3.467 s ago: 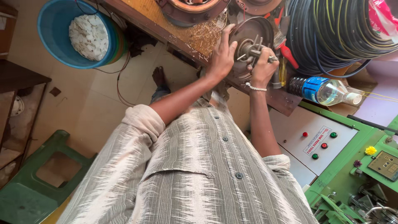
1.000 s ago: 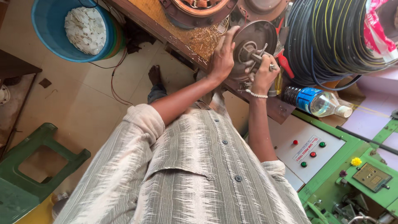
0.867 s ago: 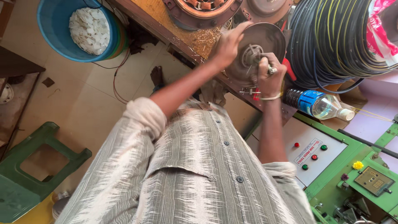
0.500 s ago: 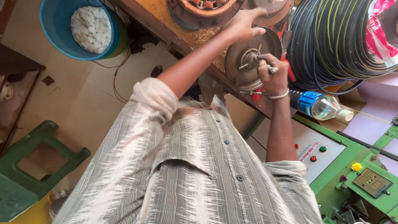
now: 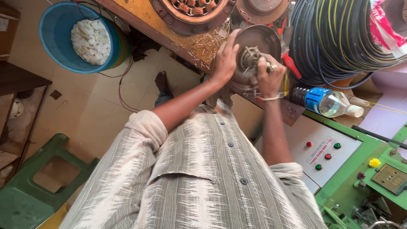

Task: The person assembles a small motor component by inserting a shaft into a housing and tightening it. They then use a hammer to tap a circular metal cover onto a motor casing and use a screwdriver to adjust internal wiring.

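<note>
A round, dark metal motor cover (image 5: 265, 40) stands on edge at the front of the wooden bench (image 5: 146, 19). My left hand (image 5: 226, 59) grips the cover's left rim, fingers spread over its edge. A metal puller tool (image 5: 251, 57) sits at the cover's centre. My right hand (image 5: 270, 78) is closed around that tool's handle, with a band on the wrist. Part of the tool is hidden by my fingers.
A stator with copper windings (image 5: 193, 10) lies on the bench. A thick cable coil (image 5: 339, 38) and a plastic water bottle (image 5: 326, 101) are at right. Below them is a green machine with a button panel (image 5: 324, 152). A blue bucket (image 5: 80, 38) and a green stool (image 5: 29, 186) stand on the floor.
My left hand has slid from the top of the cover down to its left rim. My right hand stays on the tool at the centre.
</note>
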